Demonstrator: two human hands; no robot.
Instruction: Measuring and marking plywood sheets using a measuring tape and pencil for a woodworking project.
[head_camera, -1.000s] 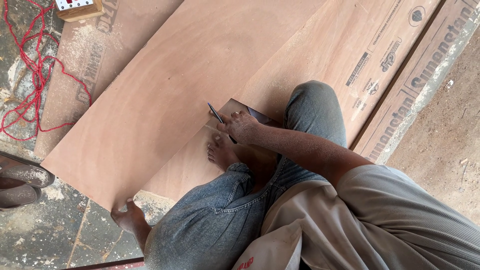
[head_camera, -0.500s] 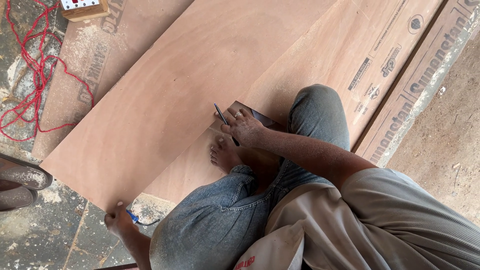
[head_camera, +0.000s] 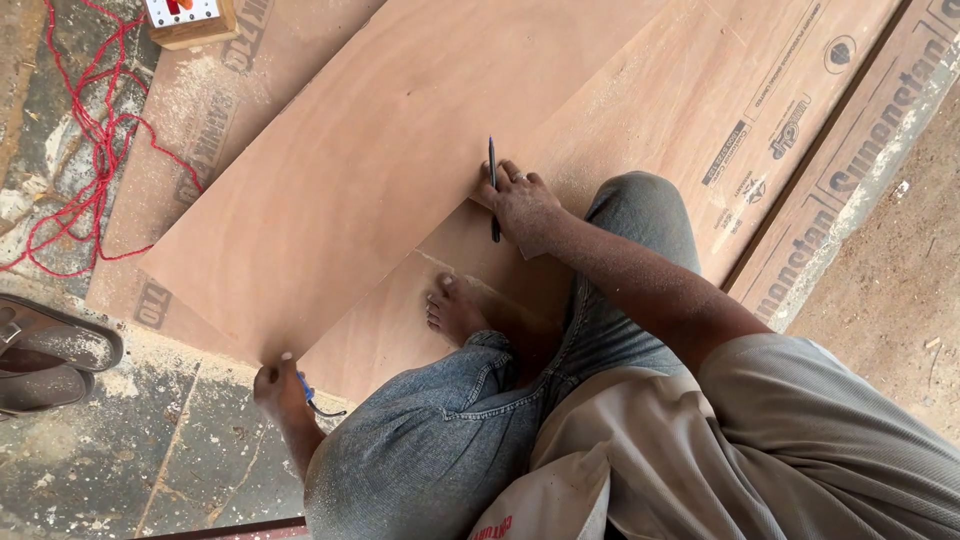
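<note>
The left hand (head_camera: 278, 385) grips the near corner of the plywood sheet (head_camera: 380, 170), fingers curled over its edge, with a small blue-handled tool (head_camera: 308, 392) tucked against the palm. A bare foot (head_camera: 452, 312) rests on the lower board just beside the sheet's edge. Farther up, the right hand (head_camera: 522, 205) pinches a dark pencil (head_camera: 492, 188), its tip laid along the same edge of the sheet. Beyond lie stacked boards (head_camera: 760, 130), a red cord (head_camera: 95, 150) on the floor and a pair of sandals (head_camera: 50, 350) at left.
</note>
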